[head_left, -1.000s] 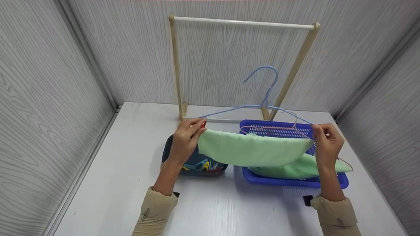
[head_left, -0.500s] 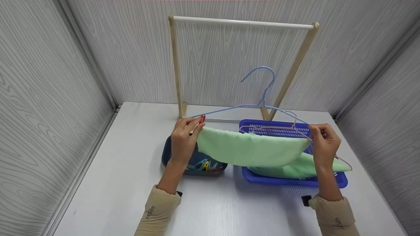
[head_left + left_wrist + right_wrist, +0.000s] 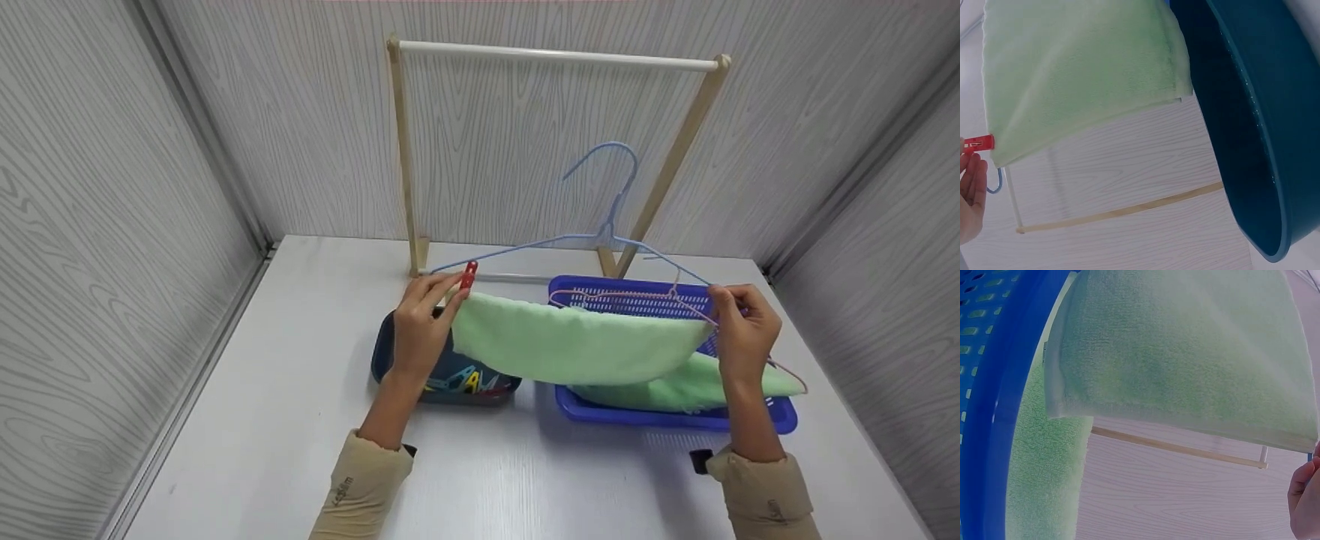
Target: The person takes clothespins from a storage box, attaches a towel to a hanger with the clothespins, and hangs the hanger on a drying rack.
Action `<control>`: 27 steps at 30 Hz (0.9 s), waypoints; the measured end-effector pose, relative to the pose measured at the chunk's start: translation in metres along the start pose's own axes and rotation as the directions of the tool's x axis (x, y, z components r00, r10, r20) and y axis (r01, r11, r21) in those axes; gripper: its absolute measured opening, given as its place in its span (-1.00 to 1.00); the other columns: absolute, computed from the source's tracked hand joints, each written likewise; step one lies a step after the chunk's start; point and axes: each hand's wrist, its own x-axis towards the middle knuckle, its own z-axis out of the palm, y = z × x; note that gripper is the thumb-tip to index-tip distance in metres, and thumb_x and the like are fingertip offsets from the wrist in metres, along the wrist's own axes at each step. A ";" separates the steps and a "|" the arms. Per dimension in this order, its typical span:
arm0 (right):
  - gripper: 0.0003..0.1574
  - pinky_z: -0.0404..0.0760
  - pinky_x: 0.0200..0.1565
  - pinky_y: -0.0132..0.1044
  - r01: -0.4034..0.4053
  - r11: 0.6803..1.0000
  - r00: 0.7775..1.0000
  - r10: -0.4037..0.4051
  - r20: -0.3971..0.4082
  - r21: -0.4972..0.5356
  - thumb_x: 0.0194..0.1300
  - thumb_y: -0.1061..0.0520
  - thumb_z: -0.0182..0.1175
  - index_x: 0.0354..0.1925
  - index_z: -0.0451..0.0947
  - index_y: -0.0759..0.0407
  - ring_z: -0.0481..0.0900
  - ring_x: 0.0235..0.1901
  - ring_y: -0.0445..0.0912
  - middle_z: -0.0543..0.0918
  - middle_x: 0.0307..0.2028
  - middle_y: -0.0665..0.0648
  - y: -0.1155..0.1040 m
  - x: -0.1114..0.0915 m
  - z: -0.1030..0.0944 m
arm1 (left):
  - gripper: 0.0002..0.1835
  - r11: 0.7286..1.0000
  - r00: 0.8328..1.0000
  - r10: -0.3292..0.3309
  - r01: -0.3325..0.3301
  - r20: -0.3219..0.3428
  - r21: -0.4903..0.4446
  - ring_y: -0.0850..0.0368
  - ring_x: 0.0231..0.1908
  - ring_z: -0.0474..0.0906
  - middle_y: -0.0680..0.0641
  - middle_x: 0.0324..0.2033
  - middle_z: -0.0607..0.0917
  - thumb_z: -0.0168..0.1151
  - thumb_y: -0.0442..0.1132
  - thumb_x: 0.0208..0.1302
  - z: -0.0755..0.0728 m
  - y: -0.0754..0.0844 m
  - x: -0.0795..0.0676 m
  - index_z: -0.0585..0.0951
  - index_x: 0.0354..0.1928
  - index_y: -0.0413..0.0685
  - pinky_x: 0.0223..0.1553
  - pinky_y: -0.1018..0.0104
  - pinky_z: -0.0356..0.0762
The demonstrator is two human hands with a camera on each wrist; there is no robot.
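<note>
A light green towel hangs over the lower part of a light blue hanger, its hook pointing up. A red clothespin sits at the towel's upper left corner. My left hand pinches the clothespin between thumb and fingers; in the left wrist view its tip meets the towel edge. My right hand pinches the hanger's right end by the towel's other corner. In the right wrist view, that hand is partly cut off at the edge.
A dark bin with several coloured clothespins stands below my left hand. The blue basket at right holds another green towel and a pink hanger. Behind stands a wooden rack with a white bar.
My left fingers have shifted on the red clothespin, so more of it shows. The hanger tilts slightly and moves a little. My right hand keeps its hold, almost in place.
</note>
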 end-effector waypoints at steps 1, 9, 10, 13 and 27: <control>-0.70 0.19 -0.61 -0.48 -0.003 1.000 1.000 0.003 -0.004 -0.004 0.21 0.20 0.23 -0.48 0.49 0.47 0.29 -0.62 -0.20 0.41 -0.63 0.08 0.000 0.000 0.000 | -0.74 1.000 1.000 -0.003 0.003 -0.006 -0.009 0.06 -0.18 0.52 -0.10 -0.25 0.63 0.31 -0.33 0.10 0.000 -0.001 0.000 0.65 -0.14 -0.28 -0.14 0.30 0.49; -0.70 0.20 -0.54 -0.44 -0.001 1.000 1.000 0.001 -0.017 -0.008 0.21 0.24 0.23 -0.48 0.47 0.51 0.29 -0.62 -0.20 0.41 -0.64 0.11 -0.010 0.000 -0.001 | -0.80 0.997 0.997 -0.076 0.075 -0.034 -0.018 0.08 -0.19 0.52 -0.06 -0.29 0.63 0.30 -0.33 0.13 -0.004 -0.010 -0.009 0.67 -0.19 -0.25 -0.16 0.32 0.48; -0.69 0.21 -0.53 -0.44 -0.001 1.000 1.000 0.001 -0.019 -0.011 0.21 0.23 0.22 -0.48 0.47 0.51 0.29 -0.61 -0.20 0.40 -0.64 0.09 -0.014 -0.001 -0.001 | -0.80 0.996 0.995 -0.090 0.090 -0.031 -0.016 0.09 -0.20 0.52 -0.06 -0.29 0.63 0.29 -0.32 0.14 -0.004 -0.011 -0.010 0.67 -0.19 -0.25 -0.17 0.32 0.48; -0.70 0.22 -0.50 -0.44 0.000 1.000 1.000 0.000 -0.023 -0.006 0.22 0.24 0.22 -0.48 0.46 0.51 0.30 -0.59 -0.21 0.40 -0.64 0.07 -0.023 -0.002 0.000 | -0.81 0.990 0.990 -0.139 0.140 -0.010 0.006 0.13 -0.21 0.52 -0.06 -0.29 0.63 0.26 -0.29 0.18 -0.004 -0.016 -0.015 0.67 -0.19 -0.23 -0.20 0.33 0.49; -0.70 0.21 -0.52 -0.44 0.005 1.000 0.999 -0.005 -0.039 0.008 0.20 0.24 0.23 -0.51 0.47 0.50 0.31 -0.58 -0.20 0.41 -0.65 0.09 -0.014 -0.001 -0.003 | -0.86 0.945 0.940 -0.324 0.316 0.106 0.080 0.13 -0.30 0.51 -0.03 -0.35 0.63 0.28 -0.31 0.17 0.010 -0.043 -0.053 0.69 -0.26 -0.21 -0.28 0.27 0.47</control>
